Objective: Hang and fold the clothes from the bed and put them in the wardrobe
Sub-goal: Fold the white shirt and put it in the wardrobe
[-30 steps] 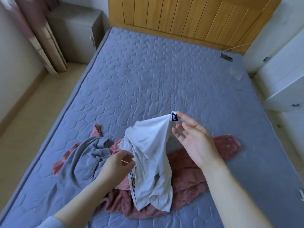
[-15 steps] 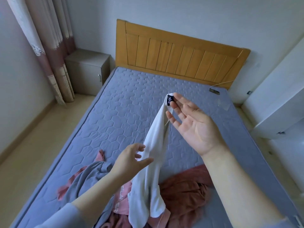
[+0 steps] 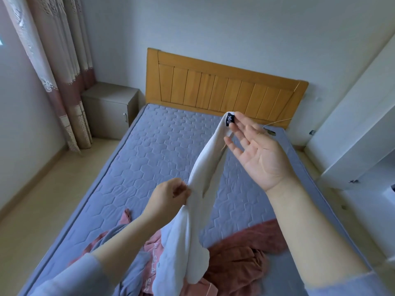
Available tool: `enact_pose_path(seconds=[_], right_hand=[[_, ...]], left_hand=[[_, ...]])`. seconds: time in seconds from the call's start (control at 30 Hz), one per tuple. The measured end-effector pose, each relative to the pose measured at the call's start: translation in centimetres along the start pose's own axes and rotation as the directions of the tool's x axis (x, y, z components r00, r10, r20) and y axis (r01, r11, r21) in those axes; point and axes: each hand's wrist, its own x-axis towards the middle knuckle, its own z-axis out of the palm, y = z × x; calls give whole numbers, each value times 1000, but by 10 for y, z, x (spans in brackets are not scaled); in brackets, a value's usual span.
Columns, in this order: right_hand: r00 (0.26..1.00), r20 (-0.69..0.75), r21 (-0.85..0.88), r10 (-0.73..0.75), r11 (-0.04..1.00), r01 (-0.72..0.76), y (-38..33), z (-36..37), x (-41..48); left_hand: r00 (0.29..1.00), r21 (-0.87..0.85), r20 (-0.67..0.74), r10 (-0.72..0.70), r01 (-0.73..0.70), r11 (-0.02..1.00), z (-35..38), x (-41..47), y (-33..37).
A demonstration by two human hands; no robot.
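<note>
A white garment (image 3: pixel 203 171) with a small black label at its top hangs stretched above the bed (image 3: pixel 162 150). My right hand (image 3: pixel 256 154) holds its top end by the label with the fingertips, palm turned toward me and the other fingers spread. My left hand (image 3: pixel 168 199) pinches the garment's edge about halfway down. Its lower part drapes onto a pile at the near end of the bed: a pink garment with white lettering (image 3: pixel 151 263), a grey-blue garment (image 3: pixel 130 272) and a dusty red garment (image 3: pixel 241 255).
A wooden headboard (image 3: pixel 224 90) closes the far end of the bed. A grey nightstand (image 3: pixel 109 107) and curtains (image 3: pixel 62 67) stand at the far left. White wardrobe panels (image 3: pixel 354 133) line the right side. A cable and plug (image 3: pixel 271 130) lie near the headboard.
My right hand raised the white garment higher off the pile and the view tilted up. My left hand, open half a second ago, now pinches the garment's edge.
</note>
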Motion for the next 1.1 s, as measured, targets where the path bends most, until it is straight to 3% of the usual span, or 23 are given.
enact_pose_path(seconds=[0.17, 0.4, 0.6, 0.7, 0.9, 1.0, 1.1], right_hand=[[995, -93, -364, 42, 928, -73, 2, -13, -10], [970, -126, -664, 208, 709, -238, 43, -22, -50], [964, -136, -811, 231, 532, -242, 70, -25, -71], [964, -113, -799, 241, 554, -232, 81, -26, -77], [986, -141, -886, 83, 435, -163, 92, -30, -72], [992, -128, -877, 16, 466, -120, 88, -35, -68], [994, -101, -846, -45, 530, -62, 71, -33, -64]], left_hand=[[994, -130, -108, -36, 22, 991, -17, 7, 29], [985, -415, -154, -81, 10, 910, -38, 16, 75], [971, -434, -238, -29, -79, 897, -54, 10, 111], [965, -464, -261, 18, -141, 874, -63, 3, 130], [945, -495, -304, 120, -264, 828, -82, -9, 160], [929, -448, -336, 158, -305, 840, -88, -8, 160], [918, -403, -381, 109, -272, 874, -92, -4, 144]])
